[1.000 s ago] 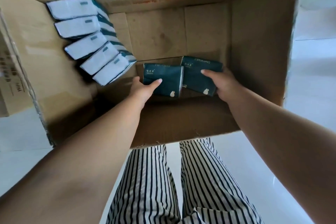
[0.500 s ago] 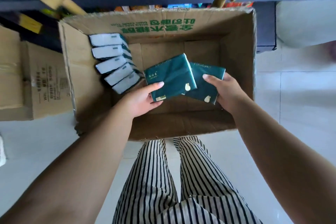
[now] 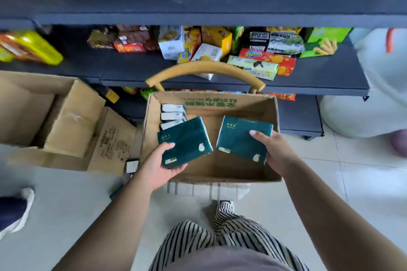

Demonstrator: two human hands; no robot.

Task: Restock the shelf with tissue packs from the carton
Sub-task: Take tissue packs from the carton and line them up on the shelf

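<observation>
Each hand holds one dark green tissue pack above the open carton point(image 3: 253, 103). My left hand point(image 3: 157, 166) grips the left tissue pack point(image 3: 187, 141) by its near corner, thumb on top. My right hand point(image 3: 276, 152) grips the right tissue pack point(image 3: 242, 138) at its right edge, thumb on top. More tissue packs point(image 3: 172, 115) stand on edge in a row in the carton's far left corner. The dark shelf point(image 3: 308, 81) runs across the view behind the carton.
Snack boxes point(image 3: 262, 61) crowd the middle shelf board. A curved wooden chair back point(image 3: 204, 68) rises behind the carton. Open and closed cardboard boxes point(image 3: 72, 121) sit on the floor at left. Another person's shoe point(image 3: 19, 209) is at far left, a white bag point(image 3: 383, 86) at right.
Both hands have lifted their tissue packs up out of the carton and apart. The view has pulled back and tilted up, bringing the shelf into sight.
</observation>
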